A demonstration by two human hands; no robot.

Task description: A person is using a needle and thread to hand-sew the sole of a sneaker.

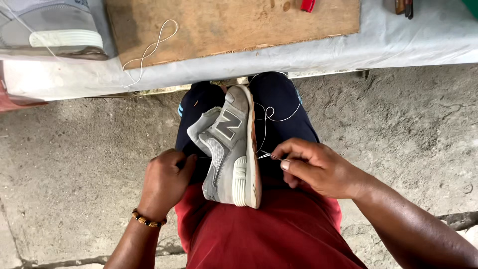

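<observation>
Far left on the bench [388,40], a second shoe [52,30] lies on the pale cover, and a loose loop of white cord [152,46] rests on the wooden board [234,25] beside it; neither is in your reach just now.

Your left hand [167,180], with the bead bracelet [148,219] at its wrist, is curled shut and pressed against the inner side of the grey shoe [231,149]. What the fingers grip there is hidden, so I cannot tell whether they hold thread or only brace the upper. Keep that hand firm: the shoe stands on its side between your knees, sole edge turned to the right, and it needs to stay put while you pull.

Your right hand [318,167] sits just beside the sole edge, thumb and forefinger pinched together on a thin needle [269,155], the other fingers folded in. The white thread [271,117] loops up from there over your dark trouser leg.

To do this stitch well, draw straight out from the seam, not upward, keep the slack loop from snagging on the heel, and keep the pinch close to the sole so the needle does not bend.
</observation>
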